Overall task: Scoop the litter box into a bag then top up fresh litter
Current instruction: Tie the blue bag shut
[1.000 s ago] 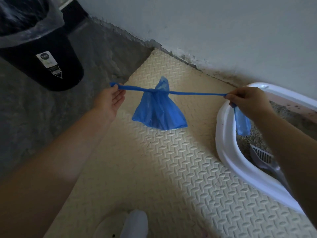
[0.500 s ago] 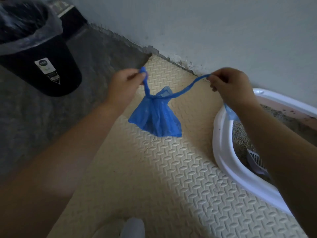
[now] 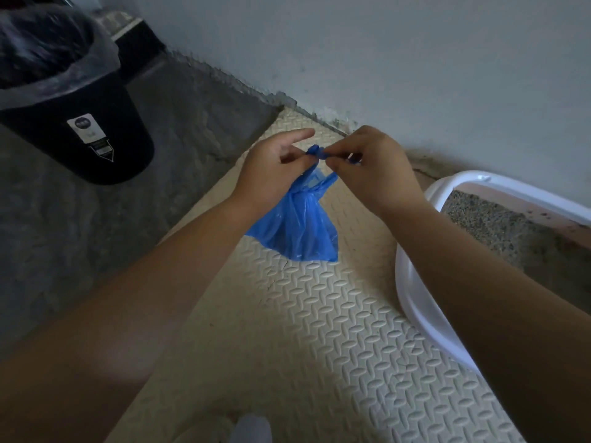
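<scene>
Item: bag (image 3: 297, 228), blue, thin, soft; judged light and slippery. Hangs mid-frame over mat (image 3: 319, 330); litter box (image 3: 412, 298) at 3 o'clock, bin (image 3: 105, 148) at 10. Left hand (image 3: 271, 167) and right hand (image 3: 374, 167) each pinch a handle end; hold there, above the knot.

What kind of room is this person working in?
Probably a cat's corner in a home: a white litter box holding grit, a cream foam mat under it, and a lined black bin nearby.
</scene>
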`<control>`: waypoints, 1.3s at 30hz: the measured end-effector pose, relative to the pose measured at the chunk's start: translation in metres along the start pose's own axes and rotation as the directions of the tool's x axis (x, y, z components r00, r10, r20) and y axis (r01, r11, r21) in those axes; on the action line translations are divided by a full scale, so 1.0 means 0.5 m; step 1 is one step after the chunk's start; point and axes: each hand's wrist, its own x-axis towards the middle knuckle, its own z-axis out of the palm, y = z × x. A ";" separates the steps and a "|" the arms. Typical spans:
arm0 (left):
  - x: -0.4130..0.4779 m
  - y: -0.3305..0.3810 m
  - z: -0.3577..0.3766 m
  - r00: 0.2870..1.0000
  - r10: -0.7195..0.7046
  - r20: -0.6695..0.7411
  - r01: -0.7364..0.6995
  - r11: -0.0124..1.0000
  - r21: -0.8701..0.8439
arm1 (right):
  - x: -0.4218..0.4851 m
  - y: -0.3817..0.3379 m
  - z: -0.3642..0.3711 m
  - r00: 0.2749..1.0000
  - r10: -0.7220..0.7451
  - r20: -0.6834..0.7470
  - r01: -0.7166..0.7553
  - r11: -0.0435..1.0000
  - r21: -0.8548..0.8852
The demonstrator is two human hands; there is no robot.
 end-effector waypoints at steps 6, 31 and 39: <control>0.010 0.009 -0.006 0.987 0.061 0.151 -0.065 0.998 0.025 | -0.006 0.006 -0.004 0.998 -0.055 0.024 0.055 0.998 -0.014; 0.016 0.047 -0.014 0.995 0.040 0.092 -0.049 0.994 0.100 | -0.039 0.050 -0.013 0.979 0.202 0.011 -0.201 0.961 0.189; -0.031 0.107 0.018 0.988 0.041 0.149 -0.066 0.983 0.172 | -0.044 0.081 0.010 0.975 0.214 0.063 -0.223 0.915 0.337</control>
